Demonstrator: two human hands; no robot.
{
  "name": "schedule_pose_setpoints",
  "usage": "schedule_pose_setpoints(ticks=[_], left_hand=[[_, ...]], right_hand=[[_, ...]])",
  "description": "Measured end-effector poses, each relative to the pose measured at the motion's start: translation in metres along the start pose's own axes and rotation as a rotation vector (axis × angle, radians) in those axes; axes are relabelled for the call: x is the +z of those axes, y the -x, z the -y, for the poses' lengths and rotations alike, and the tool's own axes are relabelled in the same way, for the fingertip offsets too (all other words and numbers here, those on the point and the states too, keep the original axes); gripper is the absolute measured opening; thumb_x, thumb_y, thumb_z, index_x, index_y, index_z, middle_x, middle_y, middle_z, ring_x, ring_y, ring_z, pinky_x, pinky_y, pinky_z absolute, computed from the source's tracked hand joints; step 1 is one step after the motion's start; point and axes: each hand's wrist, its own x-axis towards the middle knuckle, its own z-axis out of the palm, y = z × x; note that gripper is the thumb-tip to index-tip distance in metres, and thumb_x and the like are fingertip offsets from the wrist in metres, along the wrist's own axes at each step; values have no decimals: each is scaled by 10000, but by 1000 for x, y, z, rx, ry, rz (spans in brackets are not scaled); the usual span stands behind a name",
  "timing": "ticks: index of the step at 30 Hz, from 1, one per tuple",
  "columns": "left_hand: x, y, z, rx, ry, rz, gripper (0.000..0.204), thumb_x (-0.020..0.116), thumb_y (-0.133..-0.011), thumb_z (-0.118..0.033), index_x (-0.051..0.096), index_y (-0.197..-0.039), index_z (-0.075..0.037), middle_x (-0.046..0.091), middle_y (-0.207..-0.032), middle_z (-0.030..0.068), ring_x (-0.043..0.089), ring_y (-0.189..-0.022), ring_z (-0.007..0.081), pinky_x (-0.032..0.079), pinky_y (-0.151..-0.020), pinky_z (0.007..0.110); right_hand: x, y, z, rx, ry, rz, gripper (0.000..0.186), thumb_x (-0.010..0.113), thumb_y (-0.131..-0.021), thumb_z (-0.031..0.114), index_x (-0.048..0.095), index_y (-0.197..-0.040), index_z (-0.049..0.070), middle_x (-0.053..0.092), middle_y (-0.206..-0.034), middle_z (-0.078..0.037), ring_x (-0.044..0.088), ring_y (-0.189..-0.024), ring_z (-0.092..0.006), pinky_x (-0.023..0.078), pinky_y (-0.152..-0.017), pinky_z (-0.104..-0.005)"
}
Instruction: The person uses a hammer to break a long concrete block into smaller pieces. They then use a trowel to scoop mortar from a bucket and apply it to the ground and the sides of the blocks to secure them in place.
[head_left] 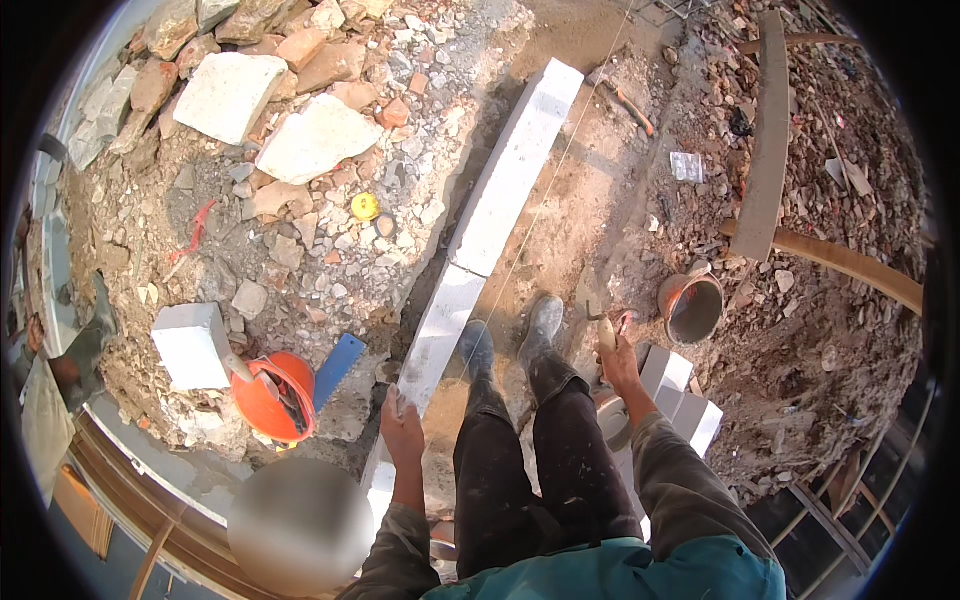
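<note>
My left hand is at the near part of a row of white blocks, its fingers closed over the left edge of a block. Held in my right hand is a trowel, its pale wooden handle pointing up from the fist and a bent metal neck beyond it. The trowel's blade does not show clearly. My boots stand just right of the row, beside a taut string that runs along it. A small red and white thing shows beside the right hand; its kind is unclear.
An orange bucket with a tool inside stands left, near a blue blade and a loose white block. A mortar-stained bucket and more blocks lie right. Large stones, a yellow round thing and planks surround the trench.
</note>
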Motion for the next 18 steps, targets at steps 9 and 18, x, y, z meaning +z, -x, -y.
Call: schedule_pose_setpoints(ticks=[9, 18], left_hand=[[91, -196, -87, 366, -591, 134, 498, 599, -869, -157, 511, -1288, 99, 572, -1218, 310, 544, -1167, 411, 408, -1019, 413], [350, -367, -184, 659, -627, 139, 579, 500, -941, -361, 451, -1347, 49, 501, -1309, 291, 496, -1207, 432, 391, -1034, 455]], right_hand=[[15, -63, 26, -40, -555, -22, 254, 609, -888, 246, 563, -1015, 31, 553, -715, -27, 549, -518, -135, 448, -443, -275], [-15, -356, 7, -273, 335, -272, 516, 574, -865, 292, 451, -1269, -6, 642, -966, -295, 631, -873, -467, 499, -772, -511]])
